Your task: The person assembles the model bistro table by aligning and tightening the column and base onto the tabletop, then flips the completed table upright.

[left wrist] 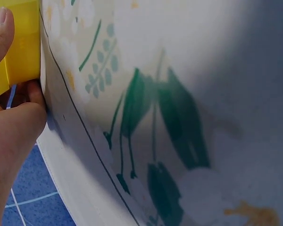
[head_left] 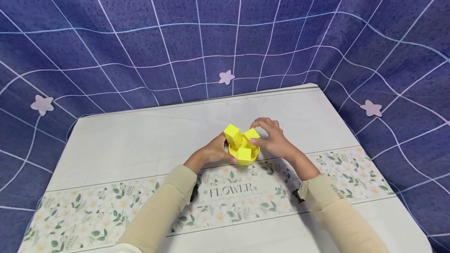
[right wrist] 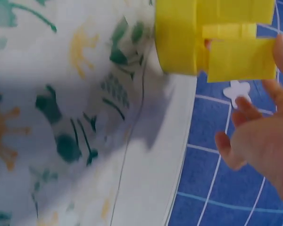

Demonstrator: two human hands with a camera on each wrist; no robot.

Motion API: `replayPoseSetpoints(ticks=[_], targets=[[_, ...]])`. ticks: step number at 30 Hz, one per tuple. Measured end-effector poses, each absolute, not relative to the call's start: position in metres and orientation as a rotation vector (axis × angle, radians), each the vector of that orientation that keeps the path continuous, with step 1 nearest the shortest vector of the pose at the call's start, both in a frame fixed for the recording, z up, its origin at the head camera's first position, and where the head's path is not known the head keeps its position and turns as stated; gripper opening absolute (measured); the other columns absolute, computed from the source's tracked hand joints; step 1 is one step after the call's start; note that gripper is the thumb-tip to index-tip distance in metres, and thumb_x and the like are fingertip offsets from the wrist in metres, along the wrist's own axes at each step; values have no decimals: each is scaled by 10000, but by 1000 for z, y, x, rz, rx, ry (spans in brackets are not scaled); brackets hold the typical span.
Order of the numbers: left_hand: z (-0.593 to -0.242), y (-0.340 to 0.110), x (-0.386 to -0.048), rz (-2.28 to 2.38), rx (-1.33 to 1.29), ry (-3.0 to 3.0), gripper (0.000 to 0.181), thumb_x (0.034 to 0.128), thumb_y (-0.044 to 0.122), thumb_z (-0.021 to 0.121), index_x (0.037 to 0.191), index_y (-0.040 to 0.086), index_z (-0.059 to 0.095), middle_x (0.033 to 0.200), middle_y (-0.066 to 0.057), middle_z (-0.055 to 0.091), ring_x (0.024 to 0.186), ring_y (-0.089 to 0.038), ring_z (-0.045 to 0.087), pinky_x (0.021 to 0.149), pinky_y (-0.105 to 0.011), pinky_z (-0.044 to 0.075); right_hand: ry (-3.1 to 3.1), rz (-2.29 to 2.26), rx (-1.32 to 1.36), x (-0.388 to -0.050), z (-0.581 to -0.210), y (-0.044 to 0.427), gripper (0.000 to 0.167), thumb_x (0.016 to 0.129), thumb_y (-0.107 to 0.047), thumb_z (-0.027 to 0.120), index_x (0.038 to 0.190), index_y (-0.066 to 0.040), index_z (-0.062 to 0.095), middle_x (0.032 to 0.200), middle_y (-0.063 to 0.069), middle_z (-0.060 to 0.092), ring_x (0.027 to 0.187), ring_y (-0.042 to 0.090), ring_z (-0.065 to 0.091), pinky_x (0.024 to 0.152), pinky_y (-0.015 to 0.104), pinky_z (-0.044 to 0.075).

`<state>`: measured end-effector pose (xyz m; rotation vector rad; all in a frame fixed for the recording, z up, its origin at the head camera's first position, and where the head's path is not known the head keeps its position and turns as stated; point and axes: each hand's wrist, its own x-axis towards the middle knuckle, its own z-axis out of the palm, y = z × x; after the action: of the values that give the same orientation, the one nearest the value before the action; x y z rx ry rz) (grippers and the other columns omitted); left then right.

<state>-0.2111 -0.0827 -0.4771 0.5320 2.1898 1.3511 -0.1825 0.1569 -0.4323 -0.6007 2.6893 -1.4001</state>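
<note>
A round yellow cup (head_left: pixel 256 155) stands on the table with three yellow rectangular blocks in it. One taller block (head_left: pixel 232 136) leans to the left, a second block (head_left: pixel 244 154) is at the front, and a third block (head_left: pixel 252 134) is at the right. My left hand (head_left: pixel 213 150) holds the cup from its left side, the thumb near the front. In the left wrist view that thumb lies against the yellow surface. With thumb and finger my right hand (head_left: pixel 275 140) pinches the top of the right block (right wrist: pixel 243 60). Its other fingers are spread below in the right wrist view.
The white table (head_left: pixel 140 136) carries a floral band with the printed word FLOWER (head_left: pixel 231 190). A dark blue curtain (head_left: pixel 218 42) with a white grid and stars hangs behind the table and along its sides.
</note>
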Motion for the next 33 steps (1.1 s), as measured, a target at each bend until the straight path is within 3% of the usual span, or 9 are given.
replayPoseSetpoints(ticks=[3, 6, 9, 12, 14, 20, 28, 31, 33], targets=[[-477, -83, -211, 1355, 532, 2187, 886, 631, 87, 903, 1351, 110, 388, 1263, -56, 538, 1174, -214, 526, 1041, -370, 390, 2787, -1414, -512, -185, -435, 147, 361, 847, -265, 750, 1011, -100, 475, 1304, 111, 448, 1153, 316, 296, 959, 561, 175], [-477, -82, -211, 1362, 532, 2178, 878, 628, 78, 903, 1343, 112, 395, 1256, -65, 539, 1169, -224, 528, 1039, -379, 393, 2831, -1395, -480, -186, -436, 142, 413, 853, -301, 741, 984, -71, 424, 1304, 152, 424, 1161, 324, 290, 958, 554, 165], [-477, -82, -211, 1363, 536, 2176, 883, 627, 76, 903, 1344, 113, 390, 1257, -62, 536, 1162, -222, 530, 1034, -382, 398, 2809, -1366, -508, -186, -434, 143, 405, 879, -302, 707, 1134, -78, 487, 1413, 160, 352, 1236, 333, 251, 980, 579, 150], [-477, -83, -211, 1352, 542, 2188, 886, 625, 86, 906, 1343, 117, 388, 1255, -48, 532, 1147, -208, 534, 1021, -368, 408, 2765, -1348, -578, -186, -432, 147, 453, 904, -268, 670, 1322, -160, 533, 1518, 127, 264, 1279, 335, 229, 984, 598, 146], [-477, -83, -211, 1348, 548, 2195, 879, 627, 98, 907, 1338, 119, 391, 1253, -44, 531, 1142, -202, 536, 1016, -361, 412, 2748, -1337, -613, -187, -430, 149, 464, 916, -254, 649, 1365, -199, 542, 1544, 100, 239, 1285, 333, 229, 983, 594, 154], [-476, -82, -211, 1359, 557, 2190, 880, 632, 116, 907, 1346, 115, 392, 1259, -50, 535, 1157, -210, 534, 1026, -371, 405, 2745, -1388, -555, -191, -429, 151, 392, 882, -218, 696, 1252, -146, 589, 1513, 121, 295, 1298, 359, 214, 992, 618, 160], [-475, -81, -210, 1323, 539, 2217, 887, 625, 132, 913, 1344, 133, 393, 1256, -25, 529, 1180, -193, 518, 1037, -345, 395, 2864, -1437, -300, -192, -442, 151, 495, 826, -316, 766, 1000, -78, 368, 1306, 150, 403, 1189, 324, 251, 1015, 544, 141], [-475, -81, -210, 1328, 532, 2216, 886, 622, 125, 914, 1343, 129, 399, 1263, -37, 527, 1190, -208, 513, 1042, -351, 392, 2884, -1421, -300, -191, -444, 155, 497, 822, -324, 768, 994, -79, 371, 1324, 142, 397, 1185, 319, 255, 1006, 534, 131], [-471, -81, -209, 1328, 532, 2206, 876, 628, 113, 909, 1341, 113, 400, 1269, -54, 523, 1198, -226, 508, 1049, -366, 388, 2878, -1414, -356, -189, -443, 159, 469, 842, -305, 749, 1090, -62, 434, 1380, 135, 367, 1210, 325, 247, 992, 547, 128]])
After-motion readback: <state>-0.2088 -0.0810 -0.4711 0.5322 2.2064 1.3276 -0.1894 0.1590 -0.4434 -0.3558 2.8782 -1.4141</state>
